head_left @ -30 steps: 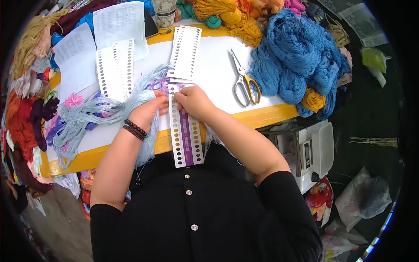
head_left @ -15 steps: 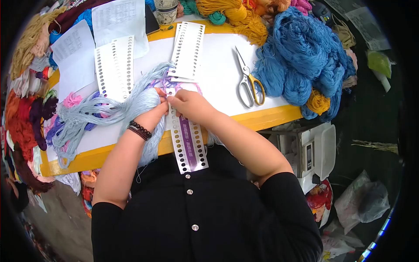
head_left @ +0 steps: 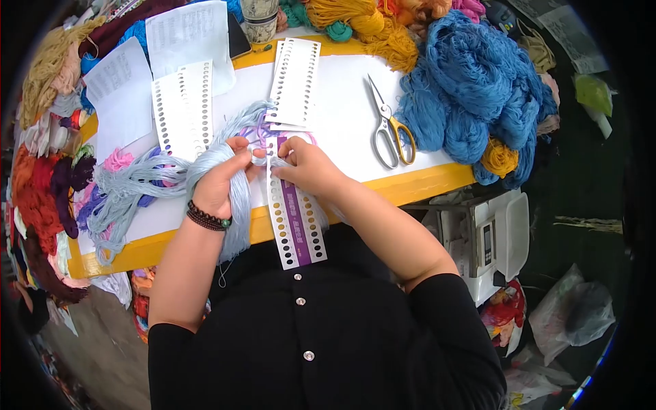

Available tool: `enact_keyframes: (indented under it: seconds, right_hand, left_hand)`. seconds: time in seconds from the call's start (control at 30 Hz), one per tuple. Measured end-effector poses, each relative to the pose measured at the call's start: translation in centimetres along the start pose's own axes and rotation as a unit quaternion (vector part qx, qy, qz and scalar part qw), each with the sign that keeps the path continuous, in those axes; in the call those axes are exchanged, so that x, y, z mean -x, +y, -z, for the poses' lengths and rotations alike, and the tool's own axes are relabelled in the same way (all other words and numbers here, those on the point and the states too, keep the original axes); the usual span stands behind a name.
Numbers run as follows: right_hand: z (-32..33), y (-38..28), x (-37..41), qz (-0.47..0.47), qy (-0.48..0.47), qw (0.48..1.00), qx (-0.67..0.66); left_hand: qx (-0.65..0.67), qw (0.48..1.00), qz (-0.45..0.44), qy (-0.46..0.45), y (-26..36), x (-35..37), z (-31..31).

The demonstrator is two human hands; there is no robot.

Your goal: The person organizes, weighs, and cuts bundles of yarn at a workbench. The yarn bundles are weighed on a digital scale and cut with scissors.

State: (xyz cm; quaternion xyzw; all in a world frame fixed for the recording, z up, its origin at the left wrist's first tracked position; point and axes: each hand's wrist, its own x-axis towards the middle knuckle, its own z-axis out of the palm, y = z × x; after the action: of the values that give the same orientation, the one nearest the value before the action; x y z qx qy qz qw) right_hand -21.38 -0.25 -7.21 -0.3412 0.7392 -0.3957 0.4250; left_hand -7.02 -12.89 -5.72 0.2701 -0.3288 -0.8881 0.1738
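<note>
My left hand (head_left: 225,174) is closed on a bundle of light blue embroidery thread (head_left: 240,215), which hangs down over the table edge. At the top of a white and purple thread card (head_left: 296,225) with holes along both sides, my right hand (head_left: 309,166) is closed, its fingertips pinching light blue thread. A short stretch of this thread crosses the card between my hands. More of the pale skein trails left across the table, over purple and pink thread (head_left: 118,160). My fingers partly hide the card's upper end.
Gold-handled scissors (head_left: 390,130) lie right of my hands, near a large blue yarn heap (head_left: 478,75). Punched white cards (head_left: 296,78) and printed sheets (head_left: 188,34) lie toward the back. A scale (head_left: 486,242) stands below the table's right side.
My hands have moved apart. The left has shifted left and turned palm up with the thread, while the right has shifted slightly right, exposing pale thread across the card.
</note>
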Motion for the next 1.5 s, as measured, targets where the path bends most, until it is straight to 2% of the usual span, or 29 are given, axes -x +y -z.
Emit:
enact_keyframes:
  seconds: [0.07,0.13,0.17,0.23,0.3,0.43,0.5,0.53,0.6,0.63,0.73,0.77,0.83,0.87,0.93,0.97,1.03,1.07,1.13,1.17,1.2,1.23,1.27,1.3,1.37,1.4,1.43,1.47,1.5]
  right_hand:
    - [-0.1,0.5,-0.1,0.01,0.006,1.0,-0.021]
    - [-0.1,0.5,0.0,-0.028,-0.043,0.976,-0.21]
    - [0.0,0.9,-0.2,-0.027,-0.04,0.976,-0.211]
    - [0.0,1.2,-0.6,-0.015,-0.087,0.935,-0.343]
    - [0.1,0.8,-0.3,-0.042,-0.082,0.937,-0.337]
    - [0.4,0.4,-0.2,-0.064,-0.09,0.937,-0.33]
    - [0.7,0.6,-0.4,-0.072,-0.099,0.934,-0.335]
    - [0.8,0.5,-0.5,-0.079,-0.108,0.931,-0.34]
    - [0.9,0.3,-0.5,-0.091,-0.102,0.935,-0.326]
    - [1.0,0.2,-0.4,-0.103,-0.093,0.94,-0.311]
    - [0.8,0.1,-0.4,-0.091,-0.081,0.954,-0.275]
    - [0.6,0.1,-0.5,-0.09,-0.082,0.954,-0.276]
    - [0.0,0.2,-0.5,-0.066,-0.039,0.972,-0.224]
    - [-0.2,0.3,-0.4,-0.066,-0.039,0.971,-0.225]
    - [-0.6,0.4,-0.3,-0.029,-0.007,0.994,-0.109]
    - [-0.6,0.5,-0.3,-0.029,-0.007,0.994,-0.11]
    - [-0.4,0.5,-0.5,-0.052,-0.03,0.974,-0.219]
    - [-0.1,0.4,-0.5,-0.051,-0.03,0.974,-0.219]
    - [0.9,0.3,-0.4,-0.109,-0.073,0.94,-0.315]
    - [1.0,0.1,-0.1,-0.099,-0.078,0.935,-0.332]
    - [1.2,0.3,0.0,-0.101,-0.078,0.935,-0.332]
    - [1.5,0.4,0.0,-0.09,-0.104,0.941,-0.308]
    - [1.7,0.6,0.0,-0.079,-0.131,0.946,-0.285]
    - [1.7,0.5,0.2,-0.081,-0.132,0.946,-0.285]
    - [1.8,0.1,0.5,-0.108,-0.12,0.935,-0.317]
    - [1.8,0.0,0.6,-0.12,-0.114,0.928,-0.333]
    - [1.9,0.5,-0.1,-0.119,-0.112,0.939,-0.302]
    - [1.8,0.7,-0.1,-0.119,-0.112,0.939,-0.303]
    - [1.7,0.3,0.0,-0.13,-0.089,0.946,-0.284]
  left_hand:
    - [0.019,1.0,0.004,-0.016,-0.7,-0.5,0.9]
    - [-0.046,0.997,0.028,-0.063,-0.4,-1.1,1.3]
    - [-0.167,0.985,0.003,-0.04,-0.9,-1.1,1.3]
    - [-0.214,0.975,-0.023,-0.054,-1.5,-0.4,0.3]
    - [-0.289,0.952,-0.07,-0.066,-2.0,-0.2,0.2]
    - [-0.303,0.948,-0.08,-0.053,-2.5,-0.3,0.4]
    - [-0.397,0.901,-0.158,-0.074,-2.6,-0.4,0.5]
    - [-0.397,0.901,-0.158,-0.072,-2.1,-0.3,0.5]
    - [-0.215,0.974,-0.076,0.013,-0.7,-0.3,0.2]
    - [-0.182,0.98,-0.076,0.029,0.1,-1.0,1.5]
    - [0.069,0.997,0.039,-0.021,2.0,-1.1,4.2]
    - [0.068,0.997,0.038,-0.02,1.9,-1.0,4.6]
    - [0.025,1.0,0.005,0.013,1.9,-0.5,4.3]
    - [-0.019,1.0,-0.004,0.011,2.0,-0.2,4.1]
    - [-0.129,0.992,-0.019,0.0,1.8,0.5,2.2]
    - [-0.15,0.988,-0.009,-0.022,1.5,0.9,1.3]
    - [-0.211,0.976,-0.031,-0.051,-0.1,0.6,0.9]
    - [-0.259,0.963,-0.042,-0.065,-0.6,0.4,0.6]
    - [-0.279,0.956,-0.054,-0.076,-2.2,0.0,0.3]
    - [-0.354,0.922,-0.116,-0.102,-3.6,-1.1,2.0]
    - [-0.524,0.828,-0.169,-0.107,-2.7,-0.5,0.8]
    - [-0.673,0.7,-0.215,-0.109,-1.3,0.3,-0.9]
    - [-0.689,0.691,-0.187,-0.115,-1.0,0.7,-1.7]
    - [-0.689,0.692,-0.185,-0.114,-1.0,0.6,-1.5]
    - [-0.651,0.738,-0.135,-0.113,-0.6,0.5,-0.9]
    - [-0.651,0.739,-0.135,-0.111,-0.5,0.5,-0.4]
    - [-0.417,0.903,-0.082,-0.064,-0.4,0.7,0.4]
    - [-0.148,0.989,-0.022,-0.012,-0.1,0.9,1.2]
    - [-0.113,0.993,-0.037,-0.007,1.2,1.8,2.2]
